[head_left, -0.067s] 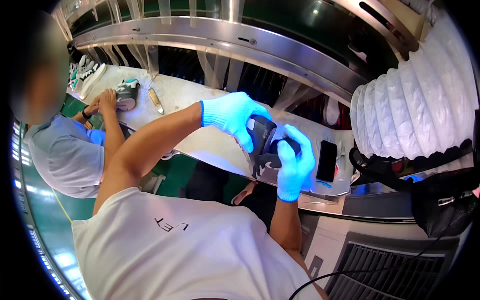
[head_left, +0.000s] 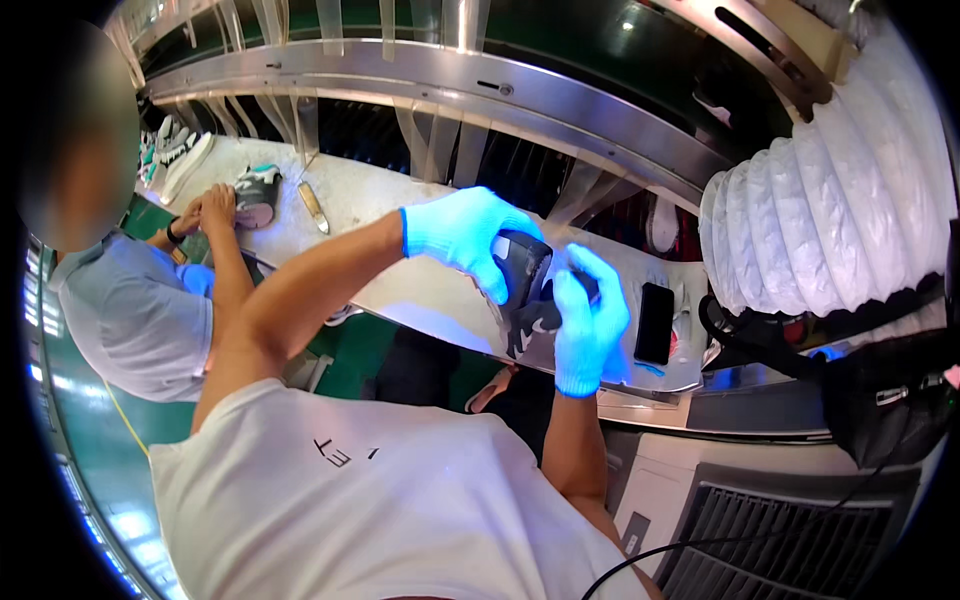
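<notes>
A dark grey and black shoe point(head_left: 523, 268) is held up above the worktable, in front of my chest. My left hand point(head_left: 468, 238), in a knit glove that looks light blue under the lamp, wraps round the shoe from the left, thumb on the near side. On the other side, my gloved right hand point(head_left: 592, 322) has its fingers closed on the dark edge of the same shoe. The gloves hide part of the shoe.
A black phone point(head_left: 655, 323) lies on the worktable point(head_left: 400, 285), right of my hands. Beyond are a metal rail point(head_left: 440, 78) and clear hanging strips. A ribbed white duct point(head_left: 820, 200) and black bag point(head_left: 885, 395) stand right. At left, a co-worker handles a grey shoe point(head_left: 257, 195) near a wooden-handled tool point(head_left: 313, 207).
My right hand has shifted slightly at the shoe, and less of the dark part beside its fingers shows. The left hand keeps its hold.
</notes>
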